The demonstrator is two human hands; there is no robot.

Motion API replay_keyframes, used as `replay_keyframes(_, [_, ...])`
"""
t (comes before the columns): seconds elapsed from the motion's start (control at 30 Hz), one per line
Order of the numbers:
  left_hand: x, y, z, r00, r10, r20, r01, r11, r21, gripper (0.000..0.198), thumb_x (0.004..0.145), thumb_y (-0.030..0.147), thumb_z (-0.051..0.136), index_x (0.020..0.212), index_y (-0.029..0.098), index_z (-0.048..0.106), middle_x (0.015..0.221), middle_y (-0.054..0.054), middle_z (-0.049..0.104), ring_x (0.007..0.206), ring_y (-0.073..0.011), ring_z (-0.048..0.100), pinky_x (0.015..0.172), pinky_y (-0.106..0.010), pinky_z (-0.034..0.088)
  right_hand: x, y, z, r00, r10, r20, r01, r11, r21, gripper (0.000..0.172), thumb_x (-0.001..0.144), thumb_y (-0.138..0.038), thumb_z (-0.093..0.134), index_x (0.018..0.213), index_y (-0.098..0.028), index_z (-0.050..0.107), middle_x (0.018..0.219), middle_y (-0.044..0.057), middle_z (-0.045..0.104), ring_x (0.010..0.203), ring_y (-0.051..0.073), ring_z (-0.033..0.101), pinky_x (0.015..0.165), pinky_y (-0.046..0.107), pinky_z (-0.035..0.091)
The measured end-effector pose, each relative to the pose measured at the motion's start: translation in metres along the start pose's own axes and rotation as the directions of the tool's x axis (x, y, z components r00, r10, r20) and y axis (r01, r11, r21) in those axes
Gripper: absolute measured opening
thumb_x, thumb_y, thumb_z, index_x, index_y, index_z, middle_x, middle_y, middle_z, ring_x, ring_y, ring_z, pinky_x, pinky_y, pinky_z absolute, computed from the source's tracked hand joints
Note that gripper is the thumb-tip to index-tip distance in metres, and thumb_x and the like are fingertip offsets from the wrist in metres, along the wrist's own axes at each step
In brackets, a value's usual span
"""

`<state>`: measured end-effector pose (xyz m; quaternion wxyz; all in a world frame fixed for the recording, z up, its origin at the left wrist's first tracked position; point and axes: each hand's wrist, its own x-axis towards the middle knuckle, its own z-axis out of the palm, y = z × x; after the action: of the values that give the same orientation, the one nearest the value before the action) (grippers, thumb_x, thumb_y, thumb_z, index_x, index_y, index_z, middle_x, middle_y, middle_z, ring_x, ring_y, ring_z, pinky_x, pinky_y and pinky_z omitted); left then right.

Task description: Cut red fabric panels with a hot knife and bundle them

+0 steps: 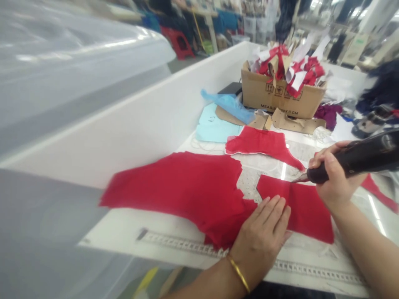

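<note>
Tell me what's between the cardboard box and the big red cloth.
Head view: a smaller red cloth and tan cardboard cutouts, plus a pale blue sheet.

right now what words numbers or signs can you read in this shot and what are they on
"MEAS:", then a blurred stretch, then "X 5 CM": printed on the front of the cardboard box.
Small black signs above that line on the box: too small to make out.
Marks on the measuring strip: too blurred to read as numbers.
Faint mark on the light blue sheet: unreadable.
</note>
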<state>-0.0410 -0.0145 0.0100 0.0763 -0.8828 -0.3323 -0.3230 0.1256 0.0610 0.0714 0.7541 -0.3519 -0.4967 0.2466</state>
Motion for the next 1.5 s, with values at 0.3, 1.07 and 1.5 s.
replay_keyframes(0.3, [0.001, 0.03, 0.019, 0.999, 0.03, 0.022, -0.027, 0.993, -0.112, 0.033, 0.106, 0.025, 0.043, 0.121, 0.007, 0.066, 0.128, -0.015, 0.07, 0.127, -0.0249, 0.062, 0.112, -0.037, 0.048, 0.009, -0.008, -0.027, 0.997, -0.074, -0.038, 0.07, 0.993, -0.091, 0.025, 0.082, -0.021, 0.072, 0.102, -0.023, 0.057, 0.066, -0.007, 0.06, 0.052, 0.014, 0.059, 0.054, 0.03, 0.052])
replay_keyframes(1.07, [0.044, 0.036, 0.029, 0.896, 0.349, 0.275, -0.31, 0.934, -0.177, 0.071, 0.093, 0.064, 0.059, 0.133, 0.006, 0.059, 0.142, -0.017, 0.062, 0.137, -0.0292, 0.054, 0.115, -0.037, 0.041, 0.015, -0.015, -0.061, 0.991, -0.108, -0.077, 0.093, 0.98, -0.179, 0.026, 0.083, -0.028, 0.072, 0.102, -0.023, 0.054, 0.064, -0.007, 0.059, 0.052, 0.015, 0.06, 0.054, 0.033, 0.054])
replay_keyframes(1.5, [0.05, 0.031, 0.06, 0.917, 0.368, 0.154, -0.334, 0.919, -0.209, 0.07, 0.098, 0.062, 0.052, 0.131, 0.001, 0.059, 0.135, -0.021, 0.066, 0.134, -0.0313, 0.057, 0.116, -0.038, 0.042, 0.012, -0.012, -0.07, 0.993, -0.09, -0.079, 0.077, 0.985, -0.156, 0.023, 0.086, -0.022, 0.069, 0.105, -0.023, 0.056, 0.067, -0.007, 0.06, 0.051, 0.013, 0.059, 0.053, 0.03, 0.053])
